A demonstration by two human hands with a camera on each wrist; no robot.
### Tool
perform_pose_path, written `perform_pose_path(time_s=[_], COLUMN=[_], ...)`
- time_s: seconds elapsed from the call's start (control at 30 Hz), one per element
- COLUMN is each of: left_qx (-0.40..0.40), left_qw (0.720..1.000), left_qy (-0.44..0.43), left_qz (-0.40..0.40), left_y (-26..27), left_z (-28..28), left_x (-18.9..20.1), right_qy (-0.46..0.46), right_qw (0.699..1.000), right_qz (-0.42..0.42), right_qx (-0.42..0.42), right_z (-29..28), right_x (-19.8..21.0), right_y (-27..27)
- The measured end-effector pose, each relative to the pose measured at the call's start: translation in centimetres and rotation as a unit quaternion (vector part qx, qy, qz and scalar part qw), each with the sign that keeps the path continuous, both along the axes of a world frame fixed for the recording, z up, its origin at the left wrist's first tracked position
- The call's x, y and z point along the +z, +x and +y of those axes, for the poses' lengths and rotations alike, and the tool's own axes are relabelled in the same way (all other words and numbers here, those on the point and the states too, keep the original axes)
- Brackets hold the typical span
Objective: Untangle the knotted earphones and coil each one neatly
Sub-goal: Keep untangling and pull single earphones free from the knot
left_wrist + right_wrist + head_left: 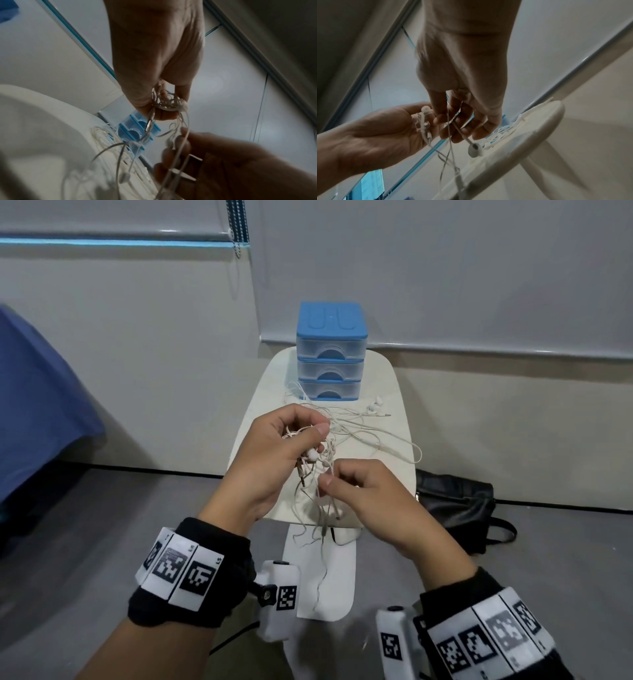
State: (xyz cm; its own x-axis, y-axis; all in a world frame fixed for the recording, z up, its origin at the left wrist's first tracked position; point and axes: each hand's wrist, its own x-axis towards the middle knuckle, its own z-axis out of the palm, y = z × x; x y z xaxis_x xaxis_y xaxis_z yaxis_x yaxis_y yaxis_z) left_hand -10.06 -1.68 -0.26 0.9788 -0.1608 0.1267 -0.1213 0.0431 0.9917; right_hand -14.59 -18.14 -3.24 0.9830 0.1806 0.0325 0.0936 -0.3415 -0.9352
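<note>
The step in hand looks like teasing one strand out of the knotted white earphones (318,453), and it goes best if the knot is held loosely and the free strand is fed back through its loops rather than pulled tight, since a hard tug would likely cinch the thin cables. The left hand (284,446) is curled round the knot, thumb pressed over it, with an earbud (312,454) and a metal jack plug (149,125) poking out below the fingers. The right hand (363,491) pinches a single cable just below that clump, fingers bent. The tangle is held above the near edge of the white counter (397,392); more loose cable and earbuds lie on it before a blue drawer unit (330,350).
</note>
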Motion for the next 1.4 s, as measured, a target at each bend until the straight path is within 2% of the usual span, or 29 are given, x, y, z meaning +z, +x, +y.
perform_pose_path(time_s=[0.1, 0.2, 0.27, 0.47, 0.63, 0.8, 0.97, 1.07, 1.27, 1.33, 1.4], left_qx=[-0.007, -0.057, -0.085, -0.069, 0.001, 0.052, 0.093, 0.070, 0.046, 0.035, 0.023], left_qw=[1.000, 0.996, 0.993, 0.997, 0.997, 0.996, 0.991, 0.993, 0.995, 0.996, 0.997], left_qy=[-0.008, -0.056, -0.064, 0.011, 0.075, 0.040, -0.034, -0.043, -0.048, -0.048, -0.050], left_qz=[0.018, 0.041, 0.045, 0.041, 0.033, 0.065, 0.086, 0.085, 0.072, 0.071, 0.061], left_y=[-0.2, -0.9, -1.2, -1.2, -1.2, -0.9, -0.3, 0.0, 0.3, 0.2, 0.0], left_z=[0.7, 1.1, 1.2, 1.3, 1.4, 1.7, 2.2, 2.2, 2.2, 1.9, 1.4], left_x=[-0.5, -1.1, -1.6, -2.5, -2.4, -2.6, -2.3, -1.8, -0.6, -0.4, -0.2], right_qy=[0.047, 0.116, 0.128, -0.055, -0.234, -0.284, -0.176, -0.174, -0.171, -0.106, -0.040], right_qw=[0.999, 0.993, 0.991, 0.994, 0.966, 0.956, 0.983, 0.983, 0.968, 0.983, 0.997], right_qz=[0.003, 0.018, 0.023, -0.039, -0.087, -0.053, 0.009, -0.019, -0.116, -0.110, -0.061], right_qx=[-0.020, -0.029, -0.031, -0.082, -0.062, -0.043, -0.055, -0.053, -0.140, -0.102, -0.025], right_z=[-0.1, -0.6, -0.8, -2.1, -2.8, -2.6, -2.8, -2.8, -2.4, -1.6, -0.3], right_x=[0.3, 1.6, 2.6, 3.7, 2.8, 2.4, 2.6, 3.0, 2.9, 3.1, 3.0], right_y=[0.3, 0.0, -0.3, -0.4, -0.1, -0.5, -0.7, -0.2, 0.7, 0.5, 0.1])
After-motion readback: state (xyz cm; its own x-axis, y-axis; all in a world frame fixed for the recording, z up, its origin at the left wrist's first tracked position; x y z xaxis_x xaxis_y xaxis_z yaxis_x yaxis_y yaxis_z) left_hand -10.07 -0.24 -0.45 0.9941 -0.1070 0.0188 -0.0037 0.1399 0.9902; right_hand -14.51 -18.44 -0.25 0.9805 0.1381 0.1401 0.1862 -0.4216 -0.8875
